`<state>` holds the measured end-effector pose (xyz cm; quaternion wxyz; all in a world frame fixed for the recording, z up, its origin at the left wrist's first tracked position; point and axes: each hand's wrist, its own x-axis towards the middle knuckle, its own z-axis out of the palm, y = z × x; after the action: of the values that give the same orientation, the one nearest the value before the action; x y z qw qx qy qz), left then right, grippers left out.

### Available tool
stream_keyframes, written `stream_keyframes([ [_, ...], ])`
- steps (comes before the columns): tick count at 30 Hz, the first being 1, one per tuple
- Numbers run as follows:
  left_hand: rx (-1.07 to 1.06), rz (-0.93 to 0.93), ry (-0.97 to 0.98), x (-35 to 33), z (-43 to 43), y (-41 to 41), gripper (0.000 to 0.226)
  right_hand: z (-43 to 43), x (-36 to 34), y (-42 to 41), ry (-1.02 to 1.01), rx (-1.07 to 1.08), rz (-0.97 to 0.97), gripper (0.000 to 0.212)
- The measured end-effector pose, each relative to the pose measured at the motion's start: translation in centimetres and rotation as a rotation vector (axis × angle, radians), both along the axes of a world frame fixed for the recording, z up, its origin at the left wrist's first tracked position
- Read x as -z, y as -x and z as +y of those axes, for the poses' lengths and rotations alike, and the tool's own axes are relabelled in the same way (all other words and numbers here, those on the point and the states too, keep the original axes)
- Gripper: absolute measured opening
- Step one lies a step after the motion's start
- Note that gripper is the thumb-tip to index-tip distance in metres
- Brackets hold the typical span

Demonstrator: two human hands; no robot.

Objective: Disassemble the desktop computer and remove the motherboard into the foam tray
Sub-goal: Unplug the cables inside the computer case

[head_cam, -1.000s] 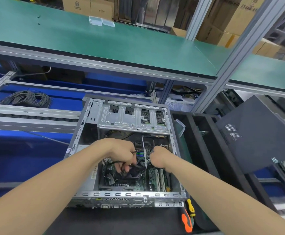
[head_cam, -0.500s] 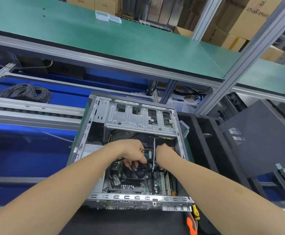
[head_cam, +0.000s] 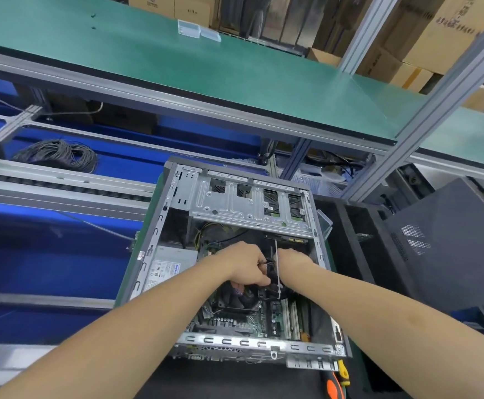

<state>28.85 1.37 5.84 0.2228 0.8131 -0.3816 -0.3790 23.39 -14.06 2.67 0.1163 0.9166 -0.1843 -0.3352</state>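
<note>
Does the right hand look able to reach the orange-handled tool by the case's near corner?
Probably yes: the orange-handled tool lies uncovered outside the case, nothing over it; the right hand need only pull back out of it.

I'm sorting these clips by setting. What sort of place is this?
Most likely a factory teardown or assembly line: a green-matted bench shelf on aluminium framing, a conveyor rail beside the open computer case, and stacked cardboard cartons behind.

- The white sticker (head_cam: 164, 272) in the computer (head_cam: 252, 208) has tiny print, too small to read.
- The brown boxes (head_cam: 448, 21) have dark marks, too blurry.
</note>
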Motion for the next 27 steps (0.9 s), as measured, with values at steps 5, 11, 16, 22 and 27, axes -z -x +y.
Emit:
stream_keyframes([
  [5,0.074,-0.123,-0.041,0.1,-0.2,0.3,0.019,-0.4,-0.5,0.0,0.015,-0.168,0.11,0.049],
  [11,0.113,-0.21,-0.063,0.5,-0.6,0.5,0.026,-0.2,-1.2,0.1,0.021,-0.201,0.12,0.044],
  [16,0.123,-0.191,-0.101,0.3,-0.6,0.5,0.027,-0.2,-1.6,0.1,0.036,-0.26,0.144,0.05],
  [22,0.154,-0.178,-0.137,0.0,-0.5,1.0,0.033,-0.2,-2.3,0.5,0.013,-0.274,0.143,0.048],
  [27,0.155,-0.184,-0.159,-0.6,-0.6,1.1,0.035,0.5,-2.8,0.3,-0.011,-0.17,0.132,0.055],
])
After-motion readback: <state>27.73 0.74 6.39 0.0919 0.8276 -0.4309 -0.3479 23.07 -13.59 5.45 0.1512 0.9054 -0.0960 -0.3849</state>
